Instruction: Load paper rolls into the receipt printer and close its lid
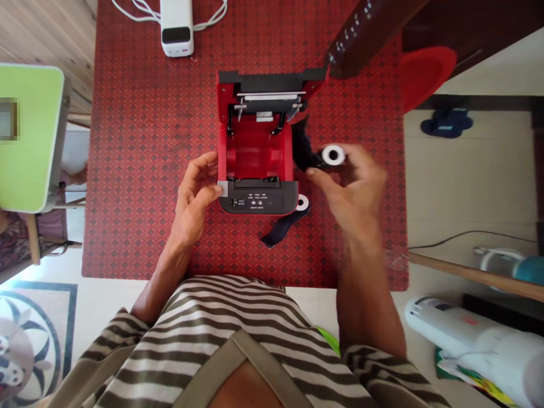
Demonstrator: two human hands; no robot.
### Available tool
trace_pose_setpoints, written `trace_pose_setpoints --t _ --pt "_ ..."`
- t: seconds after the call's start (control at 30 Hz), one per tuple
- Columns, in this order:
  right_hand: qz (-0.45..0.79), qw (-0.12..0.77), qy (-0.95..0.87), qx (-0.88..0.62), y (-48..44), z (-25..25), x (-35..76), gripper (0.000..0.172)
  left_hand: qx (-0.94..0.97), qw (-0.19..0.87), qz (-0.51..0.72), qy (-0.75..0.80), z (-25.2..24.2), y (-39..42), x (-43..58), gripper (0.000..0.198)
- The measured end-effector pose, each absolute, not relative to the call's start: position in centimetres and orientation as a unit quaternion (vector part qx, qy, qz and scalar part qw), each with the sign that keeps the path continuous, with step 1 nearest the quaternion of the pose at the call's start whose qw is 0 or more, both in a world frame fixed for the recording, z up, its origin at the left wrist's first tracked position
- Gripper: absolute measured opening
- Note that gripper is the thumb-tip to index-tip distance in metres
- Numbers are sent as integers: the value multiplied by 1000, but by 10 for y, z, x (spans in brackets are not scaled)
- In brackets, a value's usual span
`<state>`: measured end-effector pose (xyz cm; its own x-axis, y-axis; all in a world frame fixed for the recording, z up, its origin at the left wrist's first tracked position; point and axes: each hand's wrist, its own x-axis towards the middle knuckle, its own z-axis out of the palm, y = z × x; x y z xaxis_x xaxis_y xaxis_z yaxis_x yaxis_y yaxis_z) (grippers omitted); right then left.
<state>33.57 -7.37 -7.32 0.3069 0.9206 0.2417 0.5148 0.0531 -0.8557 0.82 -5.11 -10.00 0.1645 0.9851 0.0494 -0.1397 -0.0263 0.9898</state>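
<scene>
A red and black receipt printer (pixel 259 195) sits on the table with its lid (pixel 272 85) tipped up. The red roll compartment (pixel 255 156) inside it holds no roll. My left hand (pixel 193 207) grips the printer's left front corner, thumb on the black front panel and fingers along the side. Just right of the printer, my right hand (pixel 355 187) holds a small paper roll (pixel 334 155), its white end showing. From this roll a dark loose strip (pixel 302 147) hangs beside the printer wall. A second paper roll (pixel 302 203), partly hidden, lies by the front right corner with its dark strip (pixel 283 226) unrolled.
A patterned red cloth covers the table (pixel 144 170). Towards the back left stands a white power bank (pixel 176 34) with white cables. A dark brown strap-like object (pixel 361 34) reaches in at the back right. Beyond the left edge is a green-topped table (pixel 32 164).
</scene>
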Motion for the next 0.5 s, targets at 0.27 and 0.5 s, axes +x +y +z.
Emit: trace_pose_setpoints --t 0.27,0.5 --pt "384 427 -623 -531 -102 49 333 39 552 475 531 434 -82 -57 15 69" --pt "433 332 -657 -520 -54 41 317 43 742 279 497 352 -37 -71 22 65"
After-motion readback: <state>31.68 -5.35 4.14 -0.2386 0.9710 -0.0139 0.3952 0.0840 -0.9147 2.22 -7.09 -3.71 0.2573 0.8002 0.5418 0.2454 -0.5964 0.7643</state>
